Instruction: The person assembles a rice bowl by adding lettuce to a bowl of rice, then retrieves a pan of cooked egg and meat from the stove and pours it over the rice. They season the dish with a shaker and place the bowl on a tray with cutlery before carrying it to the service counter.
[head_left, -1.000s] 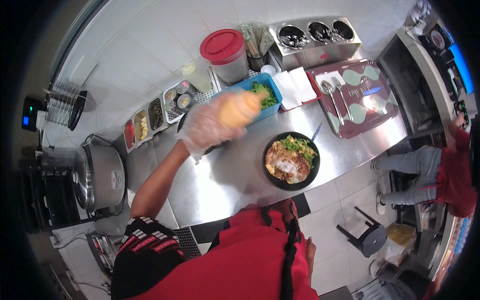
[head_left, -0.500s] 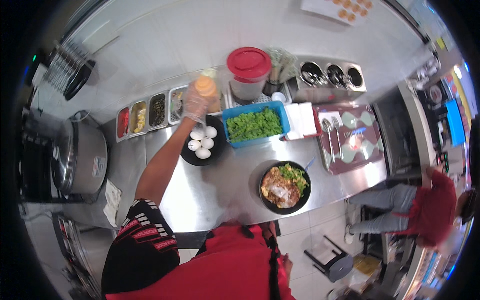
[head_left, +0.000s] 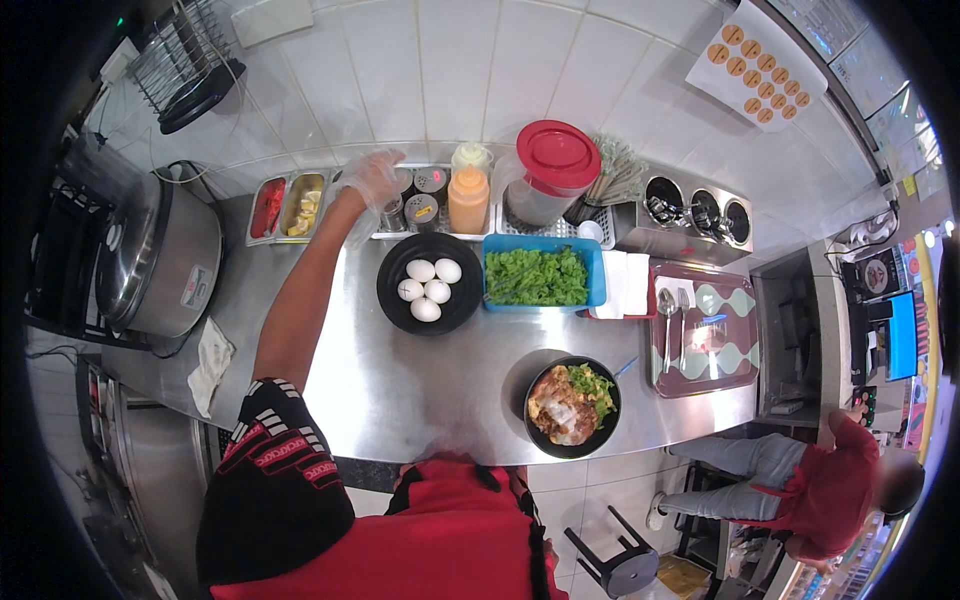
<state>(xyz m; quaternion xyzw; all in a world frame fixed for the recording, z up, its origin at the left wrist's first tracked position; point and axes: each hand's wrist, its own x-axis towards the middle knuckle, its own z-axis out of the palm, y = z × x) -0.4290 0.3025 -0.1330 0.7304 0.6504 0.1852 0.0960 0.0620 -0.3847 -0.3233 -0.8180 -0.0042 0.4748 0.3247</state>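
My left hand [head_left: 372, 180], in a loose clear plastic glove, reaches to the back of the counter, its fingers stretched out beside several shakers [head_left: 421, 211]. I see nothing held in it. Right of the shakers stands an orange squeeze bottle [head_left: 468, 202], with a pale-topped bottle [head_left: 472, 157] behind it. A black plate [head_left: 393, 308] with several white eggs [head_left: 437, 291] lies in front. Closer to me sits a black bowl [head_left: 541, 437] of food with green leaves. Of my right hand only a sliver [head_left: 549, 556] shows by my apron; its fingers are hidden.
A blue tub [head_left: 596, 272] holds chopped greens, with a red-lidded pitcher [head_left: 557, 160] behind. Right of it are napkins [head_left: 626, 285], a tray [head_left: 713, 380] with spoon and fork, and a steel cutlery holder [head_left: 690, 238]. A large cooker [head_left: 165, 260] stands left; a co-worker [head_left: 815, 480] is right.
My left hand has let go of the orange squeeze bottle, which now stands among the containers, and has moved left to the shakers. My view has shifted, showing more wall.
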